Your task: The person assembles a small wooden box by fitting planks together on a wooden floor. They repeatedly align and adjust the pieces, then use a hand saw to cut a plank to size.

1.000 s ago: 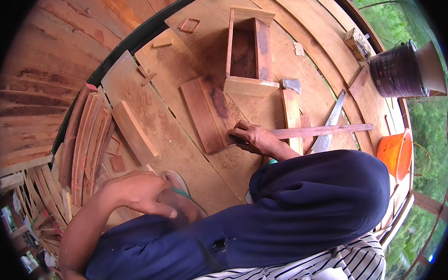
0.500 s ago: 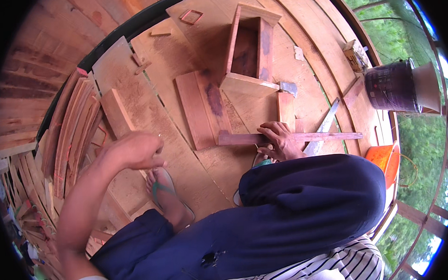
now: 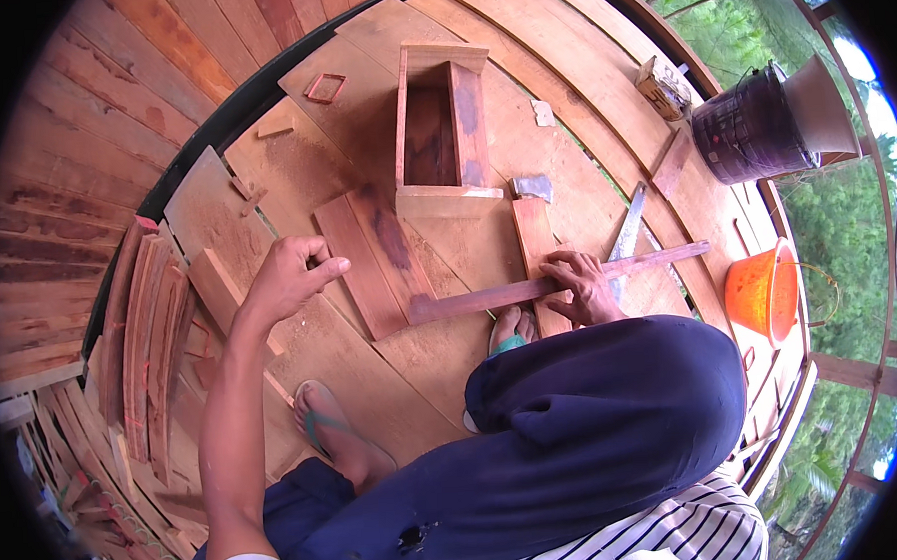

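My right hand [image 3: 581, 286] rests with bent fingers over a long narrow wooden strip [image 3: 489, 298], gripping it near its middle. Beneath that strip runs a short board [image 3: 535, 234], with a grey metal hatchet head [image 3: 533, 187] at its far end. The strip's left end touches a wide reddish plank [image 3: 368, 268] with a dark stain. A handsaw [image 3: 627, 237] lies to the right, partly under the strip. Over the floor at left, my left hand [image 3: 290, 279] is raised with curled fingers and the thumb forward; whatever it may hold is hidden.
An open wooden box [image 3: 445, 195] lies beyond the plank. At right are an orange bucket [image 3: 759, 291], a dark bucket [image 3: 747, 127] and a small carton [image 3: 663, 85]. Stacked boards [image 3: 141, 343] lie at left. My sandalled feet [image 3: 340, 435] are on the sawdust-covered planks.
My left hand has turned, so its thumb now shows. The wooden strip has tilted, its right end farther away, with my right hand still on it. The whole view has shifted.
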A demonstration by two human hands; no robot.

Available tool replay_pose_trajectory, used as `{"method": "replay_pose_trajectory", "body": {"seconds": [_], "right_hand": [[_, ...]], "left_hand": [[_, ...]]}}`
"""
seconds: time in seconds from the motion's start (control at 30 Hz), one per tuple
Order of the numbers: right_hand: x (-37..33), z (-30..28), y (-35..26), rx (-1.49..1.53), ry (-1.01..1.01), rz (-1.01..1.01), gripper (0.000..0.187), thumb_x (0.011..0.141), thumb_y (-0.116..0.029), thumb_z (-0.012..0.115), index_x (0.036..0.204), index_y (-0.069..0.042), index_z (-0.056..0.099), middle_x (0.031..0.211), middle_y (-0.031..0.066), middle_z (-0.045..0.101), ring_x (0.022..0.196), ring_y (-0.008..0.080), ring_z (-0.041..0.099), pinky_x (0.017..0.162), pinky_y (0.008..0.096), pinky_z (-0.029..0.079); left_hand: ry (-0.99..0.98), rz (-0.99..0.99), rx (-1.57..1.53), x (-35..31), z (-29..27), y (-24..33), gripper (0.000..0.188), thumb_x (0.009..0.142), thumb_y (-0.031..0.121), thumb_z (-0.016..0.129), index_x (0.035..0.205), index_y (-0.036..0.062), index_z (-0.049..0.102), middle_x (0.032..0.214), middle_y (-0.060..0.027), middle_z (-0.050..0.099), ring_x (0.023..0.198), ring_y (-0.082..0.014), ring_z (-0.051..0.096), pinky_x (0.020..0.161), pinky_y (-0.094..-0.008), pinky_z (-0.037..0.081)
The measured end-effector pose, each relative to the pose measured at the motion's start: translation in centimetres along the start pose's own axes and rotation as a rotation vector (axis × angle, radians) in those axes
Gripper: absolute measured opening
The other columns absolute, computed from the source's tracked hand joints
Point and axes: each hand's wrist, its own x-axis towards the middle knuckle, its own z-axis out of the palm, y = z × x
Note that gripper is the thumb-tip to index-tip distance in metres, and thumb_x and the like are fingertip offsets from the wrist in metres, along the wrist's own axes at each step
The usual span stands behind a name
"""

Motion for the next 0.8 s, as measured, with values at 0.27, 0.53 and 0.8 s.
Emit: {"method": "replay_pose_trajectory", "body": {"seconds": [0.27, 0.53, 0.8], "right_hand": [[-0.5, -1.6, 2.6, 0.014, -0.055, 0.062, 0.061, 0.071, -0.021, 0.087, 0.129, -0.022, 0.067, 0.130, 0.0065, 0.058, 0.124, 0.0311, 0.055, 0.106, 0.0468, 0.043], [-0.2, -1.3, 5.1, 0.040, -0.181, 0.002, 0.054, 0.075, -0.015, 0.082, 0.128, -0.020, 0.069, 0.112, 0.0073, 0.062, 0.109, 0.0302, 0.061, 0.095, 0.0448, 0.049], [4.9, -1.2, 2.8, 0.019, -0.143, -0.177, 0.046, 0.081, -0.016, 0.077, 0.126, -0.015, 0.068, 0.108, 0.0093, 0.060, 0.104, 0.0313, 0.059, 0.091, 0.0451, 0.048]], "left_hand": [[-0.188, -0.125, 0.007, 0.9, 0.9, -1.6, 0.036, 0.091, 0.029, 0.076, 0.074, 0.0001, 0.062, 0.066, -0.0055, 0.064, 0.062, -0.0108, 0.058, 0.058, -0.0321, 0.048], [-0.332, -0.245, 0.006, 0.1, 2.1, -3.5, 0.031, 0.092, 0.025, 0.075, 0.080, -0.0022, 0.065, 0.069, -0.0071, 0.067, 0.060, -0.0120, 0.062, 0.056, -0.0313, 0.051], [-0.252, -0.339, -0.457, 0.1, 6.7, -5.9, 0.025, 0.096, 0.016, 0.071, 0.103, -0.0079, 0.067, 0.081, -0.0093, 0.070, 0.067, -0.0131, 0.067, 0.057, -0.0270, 0.054]]}}
